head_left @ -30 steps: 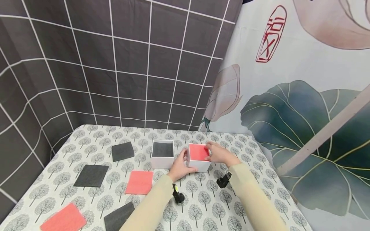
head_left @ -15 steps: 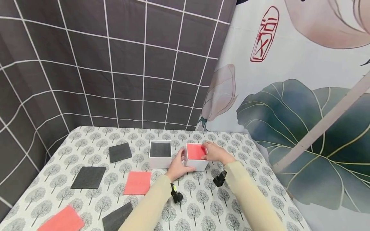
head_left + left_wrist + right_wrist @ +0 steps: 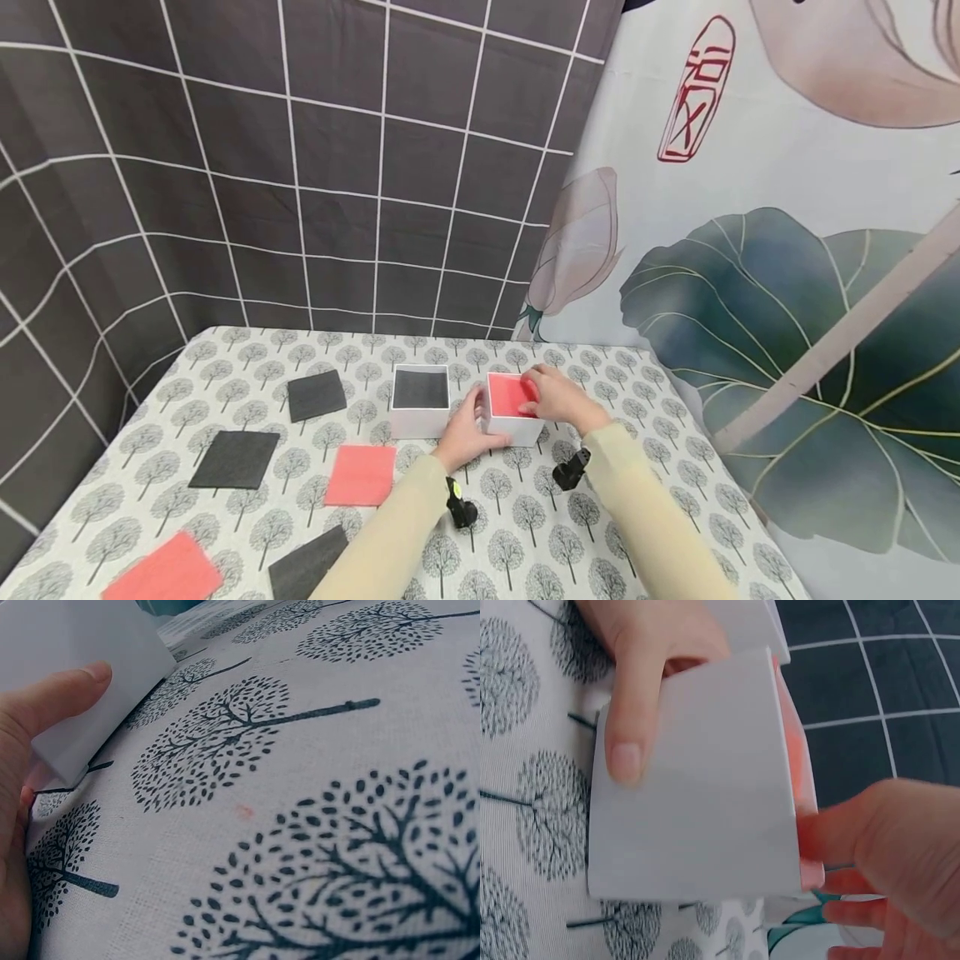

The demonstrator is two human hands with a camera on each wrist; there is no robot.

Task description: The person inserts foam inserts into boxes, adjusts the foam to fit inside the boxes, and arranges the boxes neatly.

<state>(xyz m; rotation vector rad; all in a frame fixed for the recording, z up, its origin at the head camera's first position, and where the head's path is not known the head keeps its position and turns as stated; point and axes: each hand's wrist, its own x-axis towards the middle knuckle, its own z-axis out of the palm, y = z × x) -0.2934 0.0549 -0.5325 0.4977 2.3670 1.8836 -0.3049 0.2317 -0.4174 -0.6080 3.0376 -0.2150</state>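
Note:
A small white open-topped box [image 3: 516,433] stands on the table at centre right in the head view, with a red napkin-like square [image 3: 507,392] inside. My left hand [image 3: 462,435] holds this box, thumb across the front wall and fingers at its left side. At the right rim my right hand [image 3: 561,397] straddles the wall. In the right wrist view, its thumb [image 3: 832,836] dips inside against the red square, while the other fingers [image 3: 851,911] stay outside. The left wrist view shows the left thumb [image 3: 71,694] flat on the box wall.
Just left stands another white box [image 3: 418,423] with a black square [image 3: 422,389] inside. Black squares [image 3: 317,395] [image 3: 235,459] [image 3: 307,567] and red squares [image 3: 361,475] [image 3: 165,571] lie flat on the tree-print tablecloth [image 3: 525,533]. A grid-patterned curtain [image 3: 315,167] hangs behind.
My right thumb has shifted slightly left and deeper over the red square in the box. The left hand keeps its hold, and the boxes stay in place; the head view sways slightly.

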